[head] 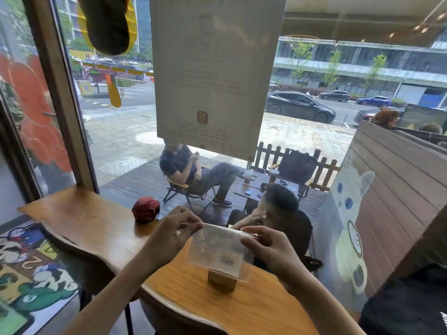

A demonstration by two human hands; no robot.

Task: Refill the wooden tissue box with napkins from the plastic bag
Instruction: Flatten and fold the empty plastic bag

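- Head view: plastic bag (217, 250), clear and limp, held above the wooden tissue box (221, 281) on the table (193, 305).
- Left hand (174, 233) and right hand (268, 247): each grip pinched narrow on a top corner of the bag.
- Handling, judged: light, soft, slippery film; best taken at the upper edge; contents unclear.

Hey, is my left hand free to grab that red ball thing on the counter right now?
Probably not yet. The left hand is pinching one top corner of the plastic bag, with the right hand on the other. The path to the red ball looks open, but you'd have to let go first.
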